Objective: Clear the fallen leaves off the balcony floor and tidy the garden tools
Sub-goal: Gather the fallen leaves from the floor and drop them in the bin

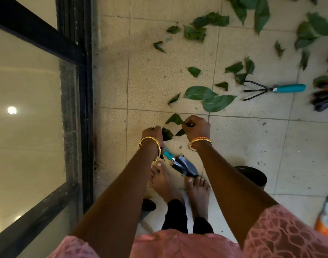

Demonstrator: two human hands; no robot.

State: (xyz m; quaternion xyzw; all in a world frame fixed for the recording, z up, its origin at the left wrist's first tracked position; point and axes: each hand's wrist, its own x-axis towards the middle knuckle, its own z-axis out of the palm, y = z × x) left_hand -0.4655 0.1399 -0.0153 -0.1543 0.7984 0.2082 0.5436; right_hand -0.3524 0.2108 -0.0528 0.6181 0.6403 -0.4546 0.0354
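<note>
Barely begun: left grip (153,133) and right grip (195,127) each pinch leaves (175,119); many more, plus trowel (183,164) and hand rake (274,89), litter the balcony floor (243,146).

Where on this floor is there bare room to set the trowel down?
Bare tile lies between the window frame and the leaves, and right of the right hand, below the hand rake. The upper right is crowded with leaves.
</note>
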